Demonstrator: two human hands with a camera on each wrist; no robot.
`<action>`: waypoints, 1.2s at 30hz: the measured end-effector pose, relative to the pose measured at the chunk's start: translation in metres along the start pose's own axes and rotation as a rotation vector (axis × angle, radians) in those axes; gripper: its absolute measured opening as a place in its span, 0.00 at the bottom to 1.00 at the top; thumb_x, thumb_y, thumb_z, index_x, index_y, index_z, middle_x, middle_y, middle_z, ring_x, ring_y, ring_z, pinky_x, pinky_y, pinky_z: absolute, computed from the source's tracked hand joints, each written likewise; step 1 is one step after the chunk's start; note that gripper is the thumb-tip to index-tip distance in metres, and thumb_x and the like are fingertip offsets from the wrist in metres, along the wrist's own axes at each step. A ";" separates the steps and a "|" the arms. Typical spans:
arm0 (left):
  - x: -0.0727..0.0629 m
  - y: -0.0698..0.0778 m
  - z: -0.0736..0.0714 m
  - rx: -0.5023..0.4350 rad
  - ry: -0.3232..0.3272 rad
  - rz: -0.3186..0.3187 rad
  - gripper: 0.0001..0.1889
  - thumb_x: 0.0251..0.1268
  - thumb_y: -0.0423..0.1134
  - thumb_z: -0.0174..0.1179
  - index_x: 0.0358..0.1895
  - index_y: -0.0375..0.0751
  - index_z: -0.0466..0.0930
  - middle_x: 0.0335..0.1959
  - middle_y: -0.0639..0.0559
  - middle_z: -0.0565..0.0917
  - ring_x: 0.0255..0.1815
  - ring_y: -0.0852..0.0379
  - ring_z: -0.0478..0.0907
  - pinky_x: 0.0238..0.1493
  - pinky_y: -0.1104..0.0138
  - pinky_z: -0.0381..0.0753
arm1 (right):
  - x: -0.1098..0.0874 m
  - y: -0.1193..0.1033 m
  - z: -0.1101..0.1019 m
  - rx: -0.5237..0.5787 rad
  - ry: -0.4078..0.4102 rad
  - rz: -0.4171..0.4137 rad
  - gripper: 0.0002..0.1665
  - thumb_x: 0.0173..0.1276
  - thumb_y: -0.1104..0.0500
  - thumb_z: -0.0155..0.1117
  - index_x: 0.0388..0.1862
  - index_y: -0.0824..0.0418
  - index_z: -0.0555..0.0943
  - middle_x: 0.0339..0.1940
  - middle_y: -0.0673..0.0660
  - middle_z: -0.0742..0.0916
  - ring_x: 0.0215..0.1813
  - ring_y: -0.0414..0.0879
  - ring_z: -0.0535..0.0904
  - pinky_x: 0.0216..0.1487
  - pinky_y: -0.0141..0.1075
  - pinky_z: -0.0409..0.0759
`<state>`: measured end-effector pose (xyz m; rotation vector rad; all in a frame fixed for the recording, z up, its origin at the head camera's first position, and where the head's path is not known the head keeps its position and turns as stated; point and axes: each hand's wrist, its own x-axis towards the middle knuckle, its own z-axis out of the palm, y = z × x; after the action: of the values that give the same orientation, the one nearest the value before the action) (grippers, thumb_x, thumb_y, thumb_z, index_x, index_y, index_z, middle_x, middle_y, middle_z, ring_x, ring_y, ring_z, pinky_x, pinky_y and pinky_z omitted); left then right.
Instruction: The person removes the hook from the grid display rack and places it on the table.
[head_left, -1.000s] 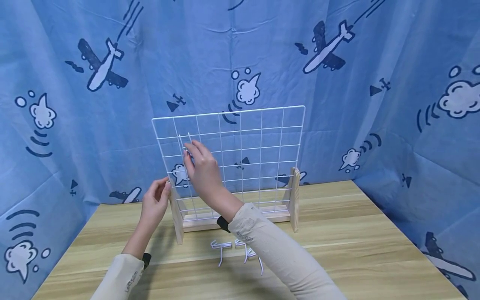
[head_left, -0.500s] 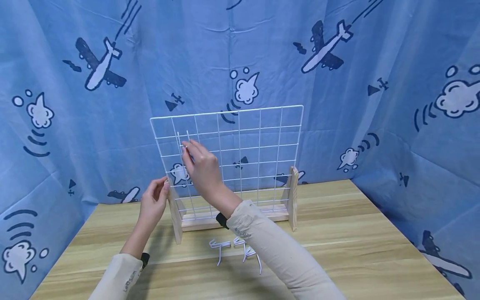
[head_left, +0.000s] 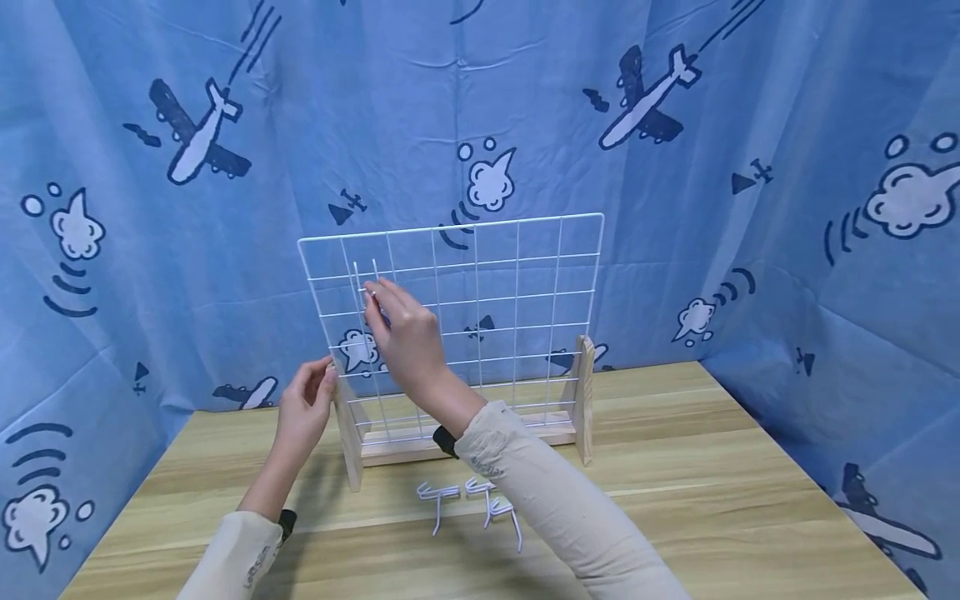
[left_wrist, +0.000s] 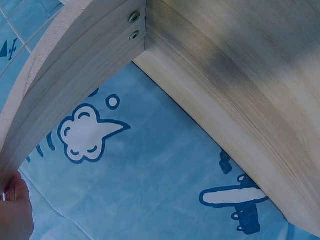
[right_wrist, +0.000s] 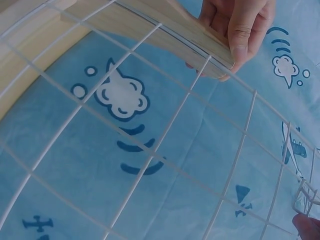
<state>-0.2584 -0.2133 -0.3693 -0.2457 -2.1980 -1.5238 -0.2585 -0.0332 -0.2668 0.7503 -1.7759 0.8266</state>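
In the head view my right hand [head_left: 405, 333] pinches a white wire hook [head_left: 356, 282] against the upper left of a white wire grid [head_left: 477, 264]. Two prongs of that hook point upward above the fingers, which hide the rest. My left hand [head_left: 303, 404] grips the top of the left wooden support [head_left: 349, 442], beside the grid's edge. In the right wrist view the left thumb [right_wrist: 241, 40] presses on the wood, while the hook [right_wrist: 303, 197] shows above a right fingertip [right_wrist: 307, 227]. Whether the hook is seated on the wires I cannot tell.
Three more white wire hooks [head_left: 438, 493] lie on the wooden table [head_left: 697, 483] in front of the stand, partly under the right forearm. A right wooden support [head_left: 586, 408] and a base bar [head_left: 551, 427] carry the grid. Blue printed curtain [head_left: 465, 100] surrounds the table.
My right hand has shifted the hook slightly upward against the grid. The left hand keeps its hold on the support. The head view has drifted a little.
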 end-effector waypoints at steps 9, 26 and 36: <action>-0.001 -0.001 0.000 -0.007 0.000 0.001 0.18 0.75 0.34 0.49 0.61 0.28 0.69 0.52 0.33 0.77 0.42 0.74 0.71 0.44 0.87 0.72 | -0.006 0.003 -0.008 0.037 0.037 -0.090 0.12 0.65 0.68 0.64 0.47 0.70 0.83 0.47 0.66 0.86 0.49 0.54 0.84 0.51 0.25 0.78; -0.002 0.001 -0.002 0.000 -0.006 0.042 0.18 0.75 0.36 0.49 0.61 0.29 0.70 0.52 0.33 0.77 0.44 0.77 0.71 0.46 0.87 0.72 | -0.028 0.024 -0.038 0.041 0.011 -0.127 0.12 0.64 0.69 0.64 0.46 0.69 0.83 0.49 0.66 0.85 0.49 0.54 0.84 0.48 0.28 0.81; -0.001 0.001 -0.002 0.000 -0.013 0.028 0.18 0.75 0.36 0.49 0.61 0.28 0.69 0.51 0.33 0.77 0.44 0.74 0.72 0.45 0.86 0.73 | -0.047 0.039 -0.050 0.029 -0.021 -0.133 0.12 0.63 0.71 0.65 0.46 0.70 0.83 0.49 0.66 0.85 0.49 0.54 0.84 0.50 0.33 0.82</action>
<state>-0.2570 -0.2150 -0.3682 -0.2859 -2.1958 -1.5118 -0.2492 0.0349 -0.3050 0.8891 -1.7157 0.7593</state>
